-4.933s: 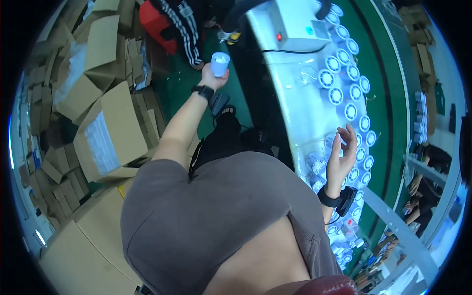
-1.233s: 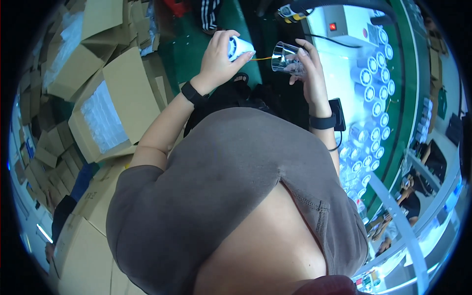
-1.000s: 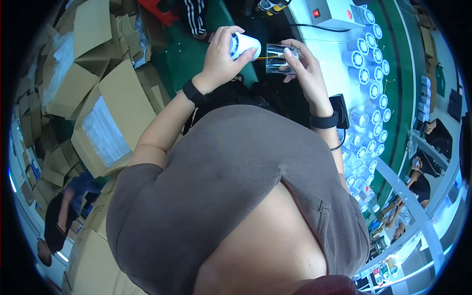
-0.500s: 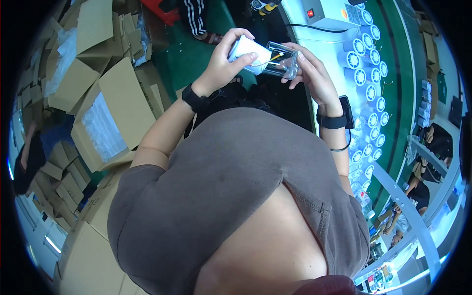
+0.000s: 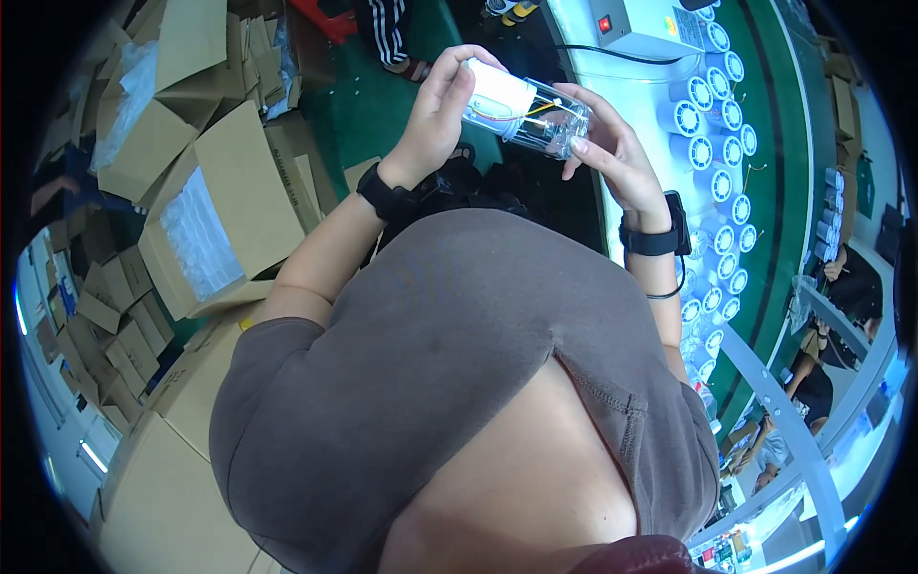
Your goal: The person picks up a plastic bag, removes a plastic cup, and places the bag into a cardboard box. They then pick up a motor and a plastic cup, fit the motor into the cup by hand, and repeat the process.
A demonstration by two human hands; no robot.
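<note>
Above the floor at the top centre, my left hand (image 5: 438, 113) is closed around a white cylindrical housing (image 5: 501, 94). Its right end sits partway inside a clear plastic cylinder (image 5: 562, 132). Around the far end of that clear cylinder, the fingers and thumb of my right hand (image 5: 620, 161) are curled. Thin yellow and reddish wires (image 5: 541, 114) run along the white housing and into the clear cylinder. The two parts lie in one line, tilted down to the right. My left palm hides the left end of the white housing.
Right of my hands, a white table (image 5: 593, 77) carries a power box (image 5: 643, 29) with a red switch and rows of white cylindrical housings (image 5: 722, 182). Opened cartons (image 5: 251, 182) fill the left side. A person's striped trouser leg (image 5: 386, 29) is beyond my hands.
The white housing and the clear cylinder have come together, the housing's end now inside the cylinder. Both have turned slightly, and my right thumb has moved down along the cylinder.
</note>
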